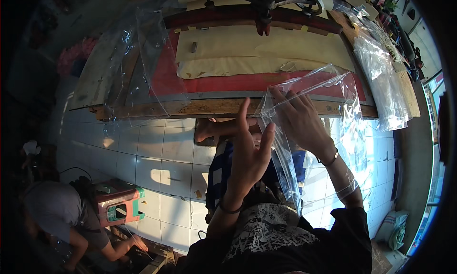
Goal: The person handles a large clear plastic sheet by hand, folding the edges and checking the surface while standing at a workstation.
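A clear plastic sheet (350,100), perhaps a bag, lies partly on the table's front edge and hangs down toward my lap. My right hand (304,124) is at its upper left part, fingers reaching forward and closed on the film near a corner; the thumb is hidden. Film drapes around this hand and past the wrist, which wears a bracelet. Just left of the sheet, my left hand (250,155) is raised with fingers and thumb apart, holding nothing. Beyond both hands stands a machine with a long dark red bar (304,20) across the table.
Tan cloth (262,45) and a red strip (214,85) cover the table, edged by a wooden rail (209,106). More clear plastic lies at left (159,69) and in a stack at right (381,79). Lower left, another person (57,207) bends beside a pink-and-green stool (119,205).
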A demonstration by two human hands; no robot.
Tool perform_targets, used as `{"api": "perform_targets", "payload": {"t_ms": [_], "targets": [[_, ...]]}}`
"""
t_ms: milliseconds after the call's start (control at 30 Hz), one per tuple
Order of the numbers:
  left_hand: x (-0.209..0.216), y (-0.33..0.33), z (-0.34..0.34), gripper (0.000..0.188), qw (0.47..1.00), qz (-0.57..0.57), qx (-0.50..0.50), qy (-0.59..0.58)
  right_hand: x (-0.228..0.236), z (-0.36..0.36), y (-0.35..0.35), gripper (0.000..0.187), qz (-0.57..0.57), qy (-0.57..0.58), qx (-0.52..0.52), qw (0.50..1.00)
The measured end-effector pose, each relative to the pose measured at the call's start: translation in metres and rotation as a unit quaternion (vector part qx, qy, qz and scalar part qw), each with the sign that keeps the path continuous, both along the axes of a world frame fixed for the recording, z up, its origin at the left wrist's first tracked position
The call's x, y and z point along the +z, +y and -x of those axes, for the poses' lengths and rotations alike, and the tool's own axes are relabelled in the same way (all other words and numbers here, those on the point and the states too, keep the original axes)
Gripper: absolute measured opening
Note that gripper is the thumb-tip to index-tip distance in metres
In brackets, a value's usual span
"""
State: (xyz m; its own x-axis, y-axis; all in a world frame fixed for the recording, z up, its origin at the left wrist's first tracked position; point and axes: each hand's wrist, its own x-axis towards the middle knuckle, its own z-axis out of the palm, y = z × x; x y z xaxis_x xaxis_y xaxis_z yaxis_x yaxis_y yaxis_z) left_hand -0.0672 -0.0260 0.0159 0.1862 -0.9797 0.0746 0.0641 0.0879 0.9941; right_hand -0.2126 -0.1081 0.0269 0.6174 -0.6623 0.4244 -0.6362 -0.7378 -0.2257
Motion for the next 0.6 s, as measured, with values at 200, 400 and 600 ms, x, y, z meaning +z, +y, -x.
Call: {"api": "perform_targets", "payload": {"t_ms": [200, 400, 600], "targets": [[-0.001, -0.019, -0.012, 0.047, 0.995, 0.011, -0.009, -0.103, -0.002, 0.003, -0.002, 0.068, -0.022, -0.02, 0.02, 0.999], [0.005, -0.021, -0.01, 0.046, 0.994, -0.027, -0.033, -0.104, -0.003, 0.003, -0.005, 0.067, 0.007, -0.005, 0.022, 1.0], [-0.023, -0.029, -0.001, 0.045, 0.992, 0.066, -0.016, -0.103, -0.001, -0.002, 0.001, 0.061, 0.058, 0.018, -0.027, 0.998]]}}
